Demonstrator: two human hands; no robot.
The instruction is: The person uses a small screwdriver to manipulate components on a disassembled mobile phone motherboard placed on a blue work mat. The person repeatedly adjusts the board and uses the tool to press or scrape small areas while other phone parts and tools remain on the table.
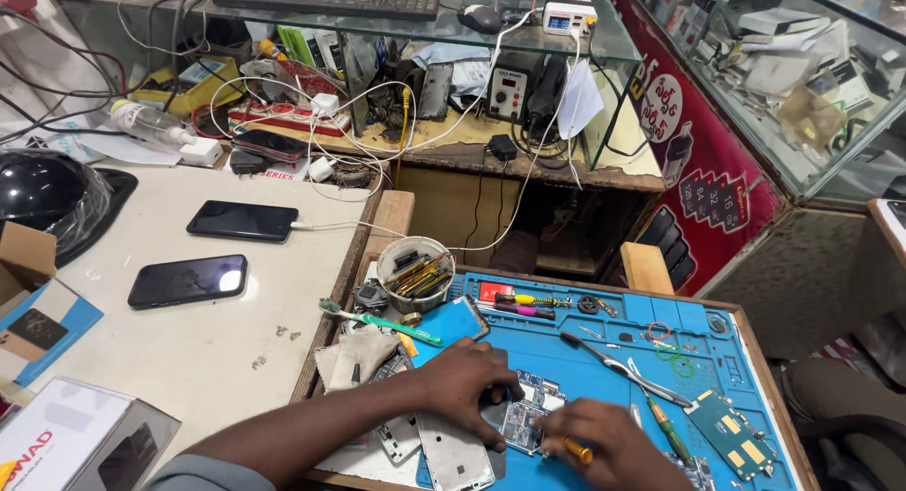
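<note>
Opened phone (pixel 522 417): left hand (pixel 464 378) presses it flat; right hand (pixel 604 441) apparently grips a yellow-handled screwdriver (pixel 577 449).

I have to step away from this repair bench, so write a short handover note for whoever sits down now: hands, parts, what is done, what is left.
Left hand presses down on the opened phone on the blue work mat.
Right hand holds a yellow-handled screwdriver at the phone's exposed board.
Done: the phone is open; a white panel lies beside it and a separate circuit board sits at the mat's right.
Tweezers and a green toothbrush are within reach.
Left: work on the board; nothing reassembled.
</note>
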